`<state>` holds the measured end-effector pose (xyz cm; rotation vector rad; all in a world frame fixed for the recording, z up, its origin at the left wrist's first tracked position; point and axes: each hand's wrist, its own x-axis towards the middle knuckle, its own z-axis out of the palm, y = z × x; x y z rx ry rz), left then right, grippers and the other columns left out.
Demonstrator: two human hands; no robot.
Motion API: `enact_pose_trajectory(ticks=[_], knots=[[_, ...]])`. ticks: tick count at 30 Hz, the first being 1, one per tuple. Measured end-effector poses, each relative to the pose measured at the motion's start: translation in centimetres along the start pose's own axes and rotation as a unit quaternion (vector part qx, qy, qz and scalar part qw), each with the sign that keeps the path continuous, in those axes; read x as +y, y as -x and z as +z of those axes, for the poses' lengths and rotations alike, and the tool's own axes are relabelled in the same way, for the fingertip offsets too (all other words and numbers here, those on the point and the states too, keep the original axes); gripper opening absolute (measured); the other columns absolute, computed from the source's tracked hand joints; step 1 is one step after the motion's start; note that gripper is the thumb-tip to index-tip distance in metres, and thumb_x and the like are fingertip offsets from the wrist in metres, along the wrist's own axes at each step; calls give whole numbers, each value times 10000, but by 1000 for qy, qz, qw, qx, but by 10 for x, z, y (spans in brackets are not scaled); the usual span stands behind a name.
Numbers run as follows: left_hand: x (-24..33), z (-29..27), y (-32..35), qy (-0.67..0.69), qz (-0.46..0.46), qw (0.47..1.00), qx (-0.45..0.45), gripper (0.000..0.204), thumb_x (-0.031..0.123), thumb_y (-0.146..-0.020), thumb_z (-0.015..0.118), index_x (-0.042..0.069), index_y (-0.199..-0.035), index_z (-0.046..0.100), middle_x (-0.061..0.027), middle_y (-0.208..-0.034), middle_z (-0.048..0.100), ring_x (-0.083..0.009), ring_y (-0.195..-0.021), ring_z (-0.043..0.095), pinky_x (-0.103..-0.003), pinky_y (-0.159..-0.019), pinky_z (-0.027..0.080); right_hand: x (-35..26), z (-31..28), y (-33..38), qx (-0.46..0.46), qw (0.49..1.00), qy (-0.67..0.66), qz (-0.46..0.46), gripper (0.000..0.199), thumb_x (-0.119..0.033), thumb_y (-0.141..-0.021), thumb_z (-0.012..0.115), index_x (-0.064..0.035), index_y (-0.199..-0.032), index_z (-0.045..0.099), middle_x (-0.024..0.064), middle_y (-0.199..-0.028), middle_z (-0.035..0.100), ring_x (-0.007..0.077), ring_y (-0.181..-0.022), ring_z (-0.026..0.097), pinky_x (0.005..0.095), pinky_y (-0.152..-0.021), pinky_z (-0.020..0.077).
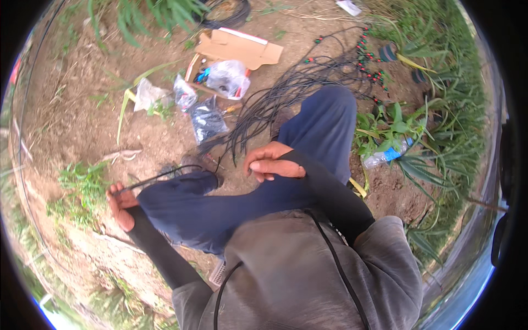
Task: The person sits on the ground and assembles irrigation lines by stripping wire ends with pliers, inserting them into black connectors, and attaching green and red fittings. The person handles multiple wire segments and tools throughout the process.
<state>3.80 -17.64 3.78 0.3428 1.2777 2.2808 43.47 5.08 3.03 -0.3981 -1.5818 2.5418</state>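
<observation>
Out to the left, my left hand (122, 207) is closed on a thin black tube (157, 177), which stretches over my left knee toward my foot. My right hand (272, 161) is held over my lap with thumb and fingers pinched together. A tiny dark bit shows at its fingertips, too small to name. Beyond my feet lies a tangled bundle of thin black tubes (286, 85), with several red and green fittings (363, 52) at its far right end. Left of the bundle rests a clear bag of small black parts (208, 120).
An opened cardboard box (242, 47) holds a clear plastic bag (228, 78). Beside it are a smaller bag (185, 93) and a whitish plastic bag (148, 94). A coil of black tube (225, 14) lies farther off. Plants and a plastic bottle (388, 154) are at the right.
</observation>
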Motion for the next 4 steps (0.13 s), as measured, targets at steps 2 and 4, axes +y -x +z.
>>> enact_pose_trajectory(ticks=[2,4], knots=[[-16,41,23,-8,2,997,74,251,248,-946,575,46,-1092,551,-98,-1117,602,-284,-1126,551,-406,-902,481,15,1,-11,-11,999,-1,45,294,-277,-967,506,-11,-1055,595,52,-892,602,92,-782,566,232,-633,440],[8,16,44,-12,25,989,142,284,244,-942,578,46,-1142,534,-114,-1157,597,-289,-1112,558,-409,-881,484,25,21,-28,-1,993,-100,63,339,-314,-951,541,-14,-1106,576,126,-1116,572,164,-937,608,272,-759,486]])
